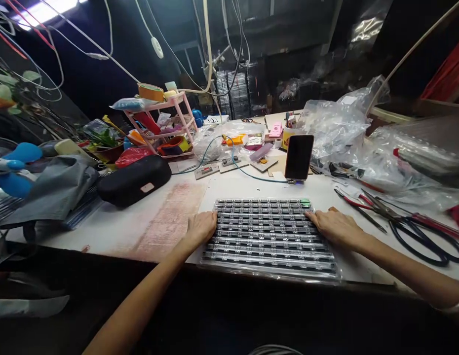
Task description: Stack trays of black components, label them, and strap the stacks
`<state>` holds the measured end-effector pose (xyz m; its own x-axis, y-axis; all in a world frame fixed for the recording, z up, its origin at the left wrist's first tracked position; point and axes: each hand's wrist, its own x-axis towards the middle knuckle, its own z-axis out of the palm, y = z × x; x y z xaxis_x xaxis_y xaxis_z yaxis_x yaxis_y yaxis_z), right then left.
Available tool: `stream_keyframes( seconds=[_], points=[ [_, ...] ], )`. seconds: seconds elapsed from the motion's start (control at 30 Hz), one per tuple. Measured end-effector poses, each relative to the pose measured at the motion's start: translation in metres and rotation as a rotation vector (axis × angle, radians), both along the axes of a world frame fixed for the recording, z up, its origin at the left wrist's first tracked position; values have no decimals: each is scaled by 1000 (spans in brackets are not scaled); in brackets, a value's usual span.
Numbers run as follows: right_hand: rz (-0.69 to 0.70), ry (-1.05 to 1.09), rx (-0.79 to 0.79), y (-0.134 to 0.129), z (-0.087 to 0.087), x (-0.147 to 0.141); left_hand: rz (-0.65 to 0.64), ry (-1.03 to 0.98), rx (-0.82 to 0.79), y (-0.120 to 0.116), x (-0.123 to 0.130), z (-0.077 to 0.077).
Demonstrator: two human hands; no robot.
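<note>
A clear plastic tray [270,236] lies in front of me at the table's front edge, its near rim slightly over the edge. Rows of small dark parts with pale marks fill it; their kind is too small to tell. A green spot [305,202] shows at its far right corner. My left hand [203,227] is closed on the tray's left side, toward the far end. On the opposite side my right hand [333,227] grips the right edge, thumb over the rim. The undersides of both hands' fingers are hidden.
Scissors [407,217] and red-handled pliers [357,199] lie right of my right hand. Behind the tray stands a phone [299,158] with a cable [251,173]. A black case [135,180] sits left, before a pink rack [165,106]. Plastic bags [336,123] crowd the back right.
</note>
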<state>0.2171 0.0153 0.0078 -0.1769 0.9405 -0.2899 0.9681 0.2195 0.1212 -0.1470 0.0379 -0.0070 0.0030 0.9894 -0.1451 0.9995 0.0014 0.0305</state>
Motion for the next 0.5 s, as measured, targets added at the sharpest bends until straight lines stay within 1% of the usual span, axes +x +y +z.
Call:
stream_keyframes(
  seconds=[0.1, 0.2, 0.3, 0.37, 0.43, 0.47, 0.5],
  points=[
    [-17, -78, -14, 2, -1, -2, -49, 67, 63, -3, 17, 1],
    [-68, -97, 8, 3, 3, -8, -145, 59, 153, -7, 38, -6],
    [-100, -117, 77, 0, 10, -17, -272, -32, 104, -9, 52, -14],
    [-56, -101, 211, -2, 9, -23, -305, -65, 67, -10, 55, -16],
    [59, -13, 356, -2, 3, -29, -307, -69, 65, -11, 55, -16],
    [121, 51, 381, -1, -2, -32, -307, -71, 66, -12, 55, -15],
    [166, 113, 362, 0, -7, -34, -309, -76, 69, -12, 55, -14]
  ],
)
